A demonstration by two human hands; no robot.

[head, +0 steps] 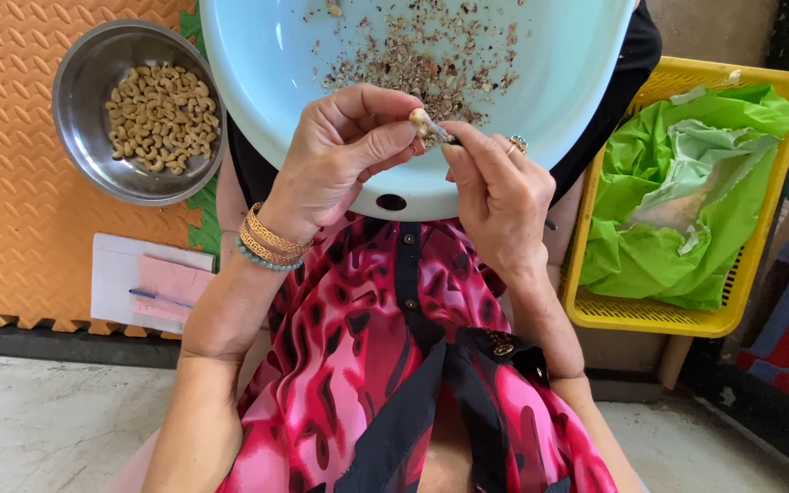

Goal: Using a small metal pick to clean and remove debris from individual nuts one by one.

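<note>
Head view, cashew nut [420, 120] pinched between left hand [335, 160] fingers, right hand [497, 192] fingers gripping small tool [440, 135].

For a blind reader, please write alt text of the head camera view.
Two hands peel a cashew nut over a pale blue basin of husk bits: the left hand pinches the nut, the right hand works a small tool on it. A steel bowl of peeled cashews sits left, a yellow basket right.
</note>
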